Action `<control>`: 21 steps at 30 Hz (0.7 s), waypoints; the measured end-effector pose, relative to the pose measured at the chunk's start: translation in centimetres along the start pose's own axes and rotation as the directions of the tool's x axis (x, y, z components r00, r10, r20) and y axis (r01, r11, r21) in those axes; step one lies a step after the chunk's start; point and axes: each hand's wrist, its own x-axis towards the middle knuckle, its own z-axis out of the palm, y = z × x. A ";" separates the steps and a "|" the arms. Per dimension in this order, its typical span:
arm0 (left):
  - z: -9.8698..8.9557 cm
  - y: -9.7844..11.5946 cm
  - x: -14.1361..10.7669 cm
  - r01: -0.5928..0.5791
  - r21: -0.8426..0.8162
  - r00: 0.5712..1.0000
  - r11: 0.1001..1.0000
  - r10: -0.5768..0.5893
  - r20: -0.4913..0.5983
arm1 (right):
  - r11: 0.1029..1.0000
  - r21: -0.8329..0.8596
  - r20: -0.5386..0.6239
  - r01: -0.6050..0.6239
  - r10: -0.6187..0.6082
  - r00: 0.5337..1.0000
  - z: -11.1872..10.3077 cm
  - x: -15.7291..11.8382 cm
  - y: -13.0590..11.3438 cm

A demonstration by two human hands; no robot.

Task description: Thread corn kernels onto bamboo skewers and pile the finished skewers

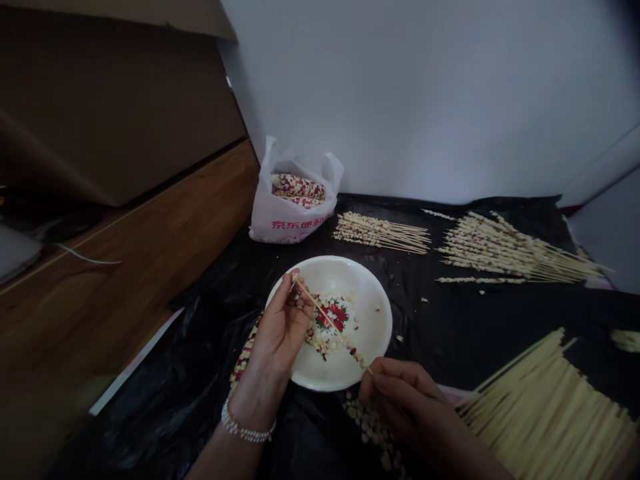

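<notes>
My left hand (286,323), with a beaded bracelet at the wrist, is above the left side of a white bowl (376,347). Its thumb and fingertips close at the upper end of a thin wooden skewer (320,308); whether a kernel is pinched there is too small to tell. The skewer slants down across the bowl to my right hand (407,400), which grips its lower end at the bowl's near right rim. A few corn kernels (357,357) are threaded near the right fingertips. Loose pale and dark red kernels (325,345) lie in the bowl.
A white plastic bag (293,225) holds speckled corn cobs (300,187). Kernel-threaded skewers lie in a near bundle (365,230) and a right-hand bundle (490,250). Bare skewers (545,413) pile at lower right. Another cob (243,357) and loose kernels (367,423) rest on black plastic (200,333).
</notes>
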 end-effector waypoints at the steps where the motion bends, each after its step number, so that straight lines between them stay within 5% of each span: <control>1: 0.1 0.0 -0.1 0.030 -0.019 0.999 0.999 -0.030 0.018 | 1.000 0.002 -0.005 0.004 -0.004 1.000 0.0 0.0 0.0; 21: 0.1 -0.3 -0.2 -0.009 0.011 1.000 1.000 0.008 0.025 | 0.997 -0.061 -0.045 0.040 -0.043 0.998 0.3 0.3 0.7</control>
